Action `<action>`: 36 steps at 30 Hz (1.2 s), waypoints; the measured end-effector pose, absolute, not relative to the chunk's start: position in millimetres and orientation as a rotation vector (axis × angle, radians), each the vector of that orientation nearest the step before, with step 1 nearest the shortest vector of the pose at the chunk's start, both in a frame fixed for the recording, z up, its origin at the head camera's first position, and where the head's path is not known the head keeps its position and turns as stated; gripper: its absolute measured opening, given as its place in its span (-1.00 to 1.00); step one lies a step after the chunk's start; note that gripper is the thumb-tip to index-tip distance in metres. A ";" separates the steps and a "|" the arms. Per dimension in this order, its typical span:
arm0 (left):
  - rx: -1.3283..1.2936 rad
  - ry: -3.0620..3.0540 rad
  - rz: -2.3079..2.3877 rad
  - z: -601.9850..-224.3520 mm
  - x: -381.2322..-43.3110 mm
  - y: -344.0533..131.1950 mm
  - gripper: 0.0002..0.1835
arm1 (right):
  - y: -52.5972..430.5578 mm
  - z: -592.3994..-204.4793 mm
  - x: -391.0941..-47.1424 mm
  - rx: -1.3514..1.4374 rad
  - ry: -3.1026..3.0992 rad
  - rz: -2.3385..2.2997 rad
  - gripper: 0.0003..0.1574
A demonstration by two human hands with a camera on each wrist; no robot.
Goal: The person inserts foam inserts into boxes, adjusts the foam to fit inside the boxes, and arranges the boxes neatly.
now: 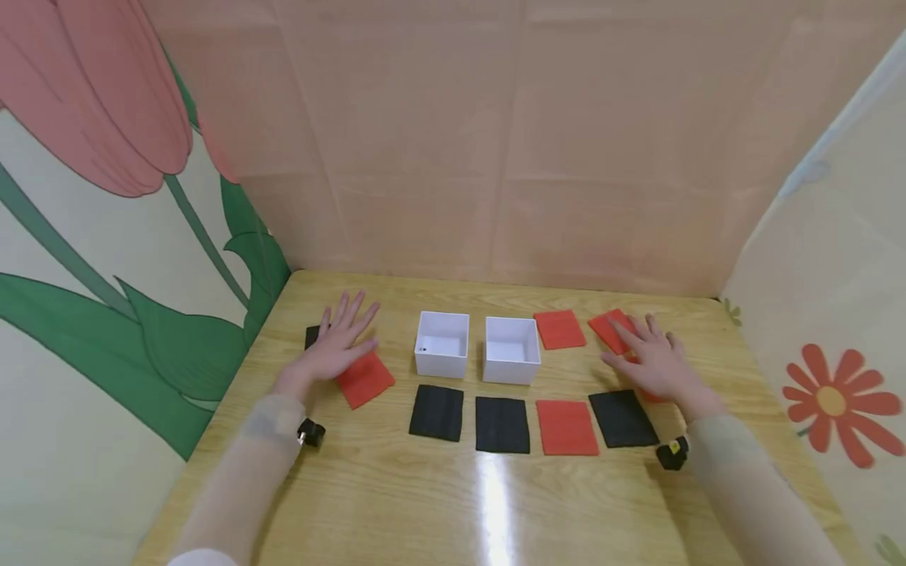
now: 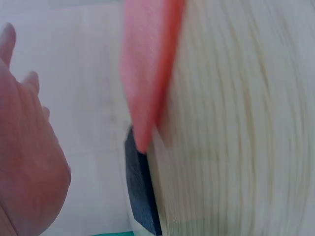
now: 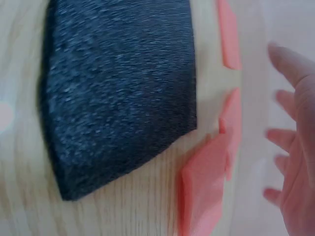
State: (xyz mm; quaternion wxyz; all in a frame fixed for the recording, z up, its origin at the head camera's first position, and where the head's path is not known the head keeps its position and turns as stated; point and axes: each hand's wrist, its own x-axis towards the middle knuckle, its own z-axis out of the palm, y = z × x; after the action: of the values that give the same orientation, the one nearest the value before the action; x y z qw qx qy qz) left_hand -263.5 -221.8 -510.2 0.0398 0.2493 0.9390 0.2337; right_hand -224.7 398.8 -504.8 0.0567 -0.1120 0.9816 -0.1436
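Across the wood-grained table point(image 1: 396, 503), the person's two sleeved forearms reach forward from the near corners, angled slightly inward. At their ends, the left hand point(image 1: 331, 350) is spread palm down with fingers straight and fanned, holding nothing, and the right hand point(image 1: 657, 363) does likewise, its fingers stretched toward the far side and its grasp empty. Between the hands stand two white boxes, the left box point(image 1: 442, 364) just beside the right box point(image 1: 509, 373). Flat squares lie about them: in the near row two black squares point(image 1: 502, 424), a red square point(image 1: 568, 428) and another black square point(image 1: 623, 419); one red square point(image 1: 560, 328) sits beyond the right box. From the head, the left hand partly covers a red piece point(image 1: 366, 381) and a black piece point(image 1: 312, 336), the right hand two red pieces point(image 1: 611, 328). The wrist views add what that one hides: a gap between each hand and the squares near it, the pieces' thick edges, and, at right, two red pieces overlapping in line of sight; whether they touch cannot be told. Smallest are the black wrist devices point(image 1: 312, 433).
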 end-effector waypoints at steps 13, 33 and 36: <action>0.810 2.659 1.407 -512.4 -246.3 -194.6 -0.19 | 410.6 -495.7 -212.0 -0.406 2.986 -0.712 -0.19; 0.726 2.614 1.521 -521.6 -242.8 -146.2 0.08 | 422.0 -497.5 -193.5 -0.424 2.956 -0.870 -0.33; 0.725 2.587 1.542 -522.0 -243.6 -143.9 0.06 | 431.1 -500.1 -192.3 -0.405 2.945 -0.840 -0.25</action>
State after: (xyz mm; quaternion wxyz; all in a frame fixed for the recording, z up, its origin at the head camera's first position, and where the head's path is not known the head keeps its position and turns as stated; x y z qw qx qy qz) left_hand -243.6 -143.9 -522.0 0.0222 0.2340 0.8349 0.4977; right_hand -192.3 431.1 -500.1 0.0261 -0.1310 0.9531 -0.2717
